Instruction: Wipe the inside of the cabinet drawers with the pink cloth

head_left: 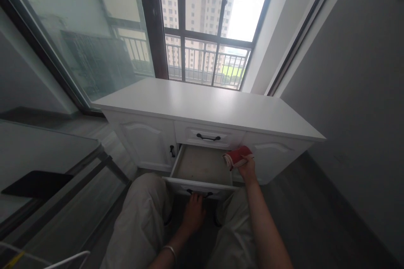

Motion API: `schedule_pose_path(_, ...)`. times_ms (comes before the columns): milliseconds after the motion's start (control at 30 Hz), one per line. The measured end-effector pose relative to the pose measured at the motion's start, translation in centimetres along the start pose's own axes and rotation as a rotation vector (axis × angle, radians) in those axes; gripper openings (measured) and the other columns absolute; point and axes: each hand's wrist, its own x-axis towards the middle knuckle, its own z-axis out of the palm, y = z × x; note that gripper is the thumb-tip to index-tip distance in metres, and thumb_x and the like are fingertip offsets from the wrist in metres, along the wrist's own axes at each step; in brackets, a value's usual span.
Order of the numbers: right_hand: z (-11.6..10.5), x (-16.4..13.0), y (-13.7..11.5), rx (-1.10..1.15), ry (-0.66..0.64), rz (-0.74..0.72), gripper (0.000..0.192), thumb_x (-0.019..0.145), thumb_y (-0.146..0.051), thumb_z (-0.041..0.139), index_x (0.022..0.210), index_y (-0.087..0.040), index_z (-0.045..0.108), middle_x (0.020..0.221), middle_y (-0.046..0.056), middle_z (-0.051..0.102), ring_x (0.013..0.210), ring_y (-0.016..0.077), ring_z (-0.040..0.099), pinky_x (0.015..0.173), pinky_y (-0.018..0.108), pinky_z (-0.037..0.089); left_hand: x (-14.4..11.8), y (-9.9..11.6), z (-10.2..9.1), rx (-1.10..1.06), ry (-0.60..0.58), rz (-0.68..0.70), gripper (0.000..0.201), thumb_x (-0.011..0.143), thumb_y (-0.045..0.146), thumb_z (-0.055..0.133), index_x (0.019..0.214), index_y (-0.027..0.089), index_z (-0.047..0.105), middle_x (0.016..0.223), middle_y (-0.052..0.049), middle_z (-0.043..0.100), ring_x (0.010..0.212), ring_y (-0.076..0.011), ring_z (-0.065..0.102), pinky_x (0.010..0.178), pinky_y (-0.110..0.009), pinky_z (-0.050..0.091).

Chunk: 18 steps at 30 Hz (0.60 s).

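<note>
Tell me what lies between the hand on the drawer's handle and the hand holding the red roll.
In the head view, between the left hand on the handle and the right hand gripping the red roll lie only the open drawer's white front and bare floor.

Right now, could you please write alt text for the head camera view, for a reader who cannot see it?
A person's left hand grips the handle of a pulled-out lower drawer in a white cabinet, while the right hand holds a red roll over its corner. Behind is a window.
</note>
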Motion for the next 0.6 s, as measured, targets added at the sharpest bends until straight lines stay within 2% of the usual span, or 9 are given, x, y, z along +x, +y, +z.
schedule_pose_path(100, -0.7, 0.0, -0.5, 0.031, -0.046, 0.093, 0.029, 0.066, -0.013, 0.071, 0.092, -0.027, 0.071, 0.089, 0.000, 0.080, 0.081, 0.0201, 0.076, 0.079, 0.030, 0.067, -0.9, -0.1, -0.1, -0.003, -0.010, 0.030, 0.073, 0.096, 0.017, 0.054, 0.169, 0.009, 0.053, 0.177, -0.021, 0.052, 0.168, -0.0383, 0.043, 0.139, -0.051, 0.039)
schedule_pose_path(233, -1.7, 0.0, -1.0, -0.059, -0.112, 0.090, 0.029, 0.064, -0.014, 0.081, 0.088, -0.027, 0.071, 0.084, 0.000, 0.078, 0.081, 0.0211, 0.077, 0.079, 0.030, 0.068, -1.8, -0.2, 0.0, -0.032, 0.000, 0.051, 0.073, 0.095, 0.017, 0.055, 0.168, 0.008, 0.054, 0.174, -0.021, 0.053, 0.167, -0.0382, 0.044, 0.141, -0.050, 0.037)
schedule_pose_path(333, -2.2, -0.4, -1.1, -0.163, -0.197, 0.095, 0.036, 0.060, -0.021, 0.092, 0.089, -0.026, 0.072, 0.083, 0.001, 0.078, 0.083, 0.0237, 0.079, 0.080, 0.033, 0.068, -1.8, -0.4, 0.2, -0.024, 0.017, 0.057, 0.072, 0.097, 0.018, 0.054, 0.168, 0.008, 0.053, 0.173, -0.021, 0.056, 0.166, -0.0376, 0.046, 0.142, -0.051, 0.035)
schedule_pose_path(467, -2.3, -1.3, -1.1, -0.296, -0.282, 0.185, 0.050, 0.047, -0.028, 0.102, 0.088, -0.025, 0.073, 0.086, 0.006, 0.081, 0.088, 0.0300, 0.081, 0.081, 0.039, 0.068, -1.5, -0.8, 0.5, -0.016, 0.013, 0.066, 0.068, 0.100, 0.019, 0.052, 0.167, 0.008, 0.053, 0.172, -0.021, 0.057, 0.167, -0.0379, 0.045, 0.141, -0.055, 0.036)
schedule_pose_path(600, -2.2, -1.9, -0.4, -0.446, -0.347, 0.276, 0.052, 0.044, -0.031, 0.105, 0.083, -0.024, 0.071, 0.083, 0.010, 0.081, 0.094, 0.0369, 0.083, 0.084, 0.046, 0.069, -1.9, -0.8, -0.7, -0.101, -0.012, 0.089, 0.066, 0.099, 0.019, 0.055, 0.164, 0.011, 0.055, 0.172, -0.020, 0.058, 0.165, -0.0369, 0.048, 0.140, -0.053, 0.039)
